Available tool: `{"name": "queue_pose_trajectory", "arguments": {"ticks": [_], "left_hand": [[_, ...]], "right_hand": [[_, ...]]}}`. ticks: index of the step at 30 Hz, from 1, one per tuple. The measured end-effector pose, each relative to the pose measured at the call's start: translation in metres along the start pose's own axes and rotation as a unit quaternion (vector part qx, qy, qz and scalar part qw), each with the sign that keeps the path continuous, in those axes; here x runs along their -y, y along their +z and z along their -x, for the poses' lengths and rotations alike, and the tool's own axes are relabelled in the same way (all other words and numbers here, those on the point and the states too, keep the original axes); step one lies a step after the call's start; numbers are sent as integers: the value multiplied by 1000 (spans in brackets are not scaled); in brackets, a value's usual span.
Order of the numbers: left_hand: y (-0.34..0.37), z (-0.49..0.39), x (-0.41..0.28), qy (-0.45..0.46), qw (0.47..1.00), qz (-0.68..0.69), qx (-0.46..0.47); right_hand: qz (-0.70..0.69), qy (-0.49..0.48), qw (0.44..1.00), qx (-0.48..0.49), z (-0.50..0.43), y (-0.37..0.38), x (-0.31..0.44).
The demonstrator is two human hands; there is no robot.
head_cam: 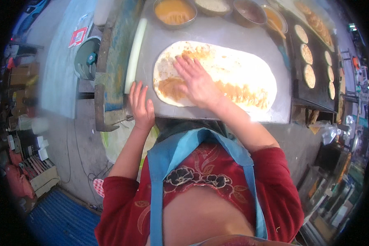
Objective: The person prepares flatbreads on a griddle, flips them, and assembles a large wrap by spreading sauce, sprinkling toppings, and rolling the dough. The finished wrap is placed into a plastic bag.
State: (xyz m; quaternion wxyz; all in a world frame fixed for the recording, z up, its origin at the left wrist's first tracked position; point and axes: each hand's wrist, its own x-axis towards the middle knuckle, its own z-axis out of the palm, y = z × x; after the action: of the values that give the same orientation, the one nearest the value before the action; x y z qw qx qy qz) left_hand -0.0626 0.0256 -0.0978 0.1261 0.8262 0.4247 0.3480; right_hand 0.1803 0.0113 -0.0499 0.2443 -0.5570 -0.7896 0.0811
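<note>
A wide sheet of rolled-out dough [243, 69] lies flat on the metal worktop [215, 37]. Brown-orange paste [243, 93] is smeared along its near edge and over its left part. My right hand [196, 80] rests flat on the left half of the dough, palm down, holding nothing. At the worktop's near left corner, my left hand [141, 106] touches the surface with its fingers spread. Just beyond those fingertips lies a long pale rolling pin [136, 55], along the left side of the worktop.
Along the far edge stand a bowl of orange paste [175, 12], a bowl of pale powdery stuff [213, 6], a metal bowl [250, 13] and a dish with a wooden-handled utensil [275, 26]. Right of the worktop, a dark griddle [318, 67] bears several round flatbreads [309, 76].
</note>
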Motion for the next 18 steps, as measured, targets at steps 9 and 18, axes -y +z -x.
{"name": "queue_pose_trajectory", "arguments": {"ticks": [9,18], "left_hand": [[0,1,1,-19,999,-12,26],[-2,-1,-3,-58,998,-1,37]], "right_hand": [[-323,286,902,29,20,-20,-22],[-285,262,908,-160,-74,-69,-112]]}}
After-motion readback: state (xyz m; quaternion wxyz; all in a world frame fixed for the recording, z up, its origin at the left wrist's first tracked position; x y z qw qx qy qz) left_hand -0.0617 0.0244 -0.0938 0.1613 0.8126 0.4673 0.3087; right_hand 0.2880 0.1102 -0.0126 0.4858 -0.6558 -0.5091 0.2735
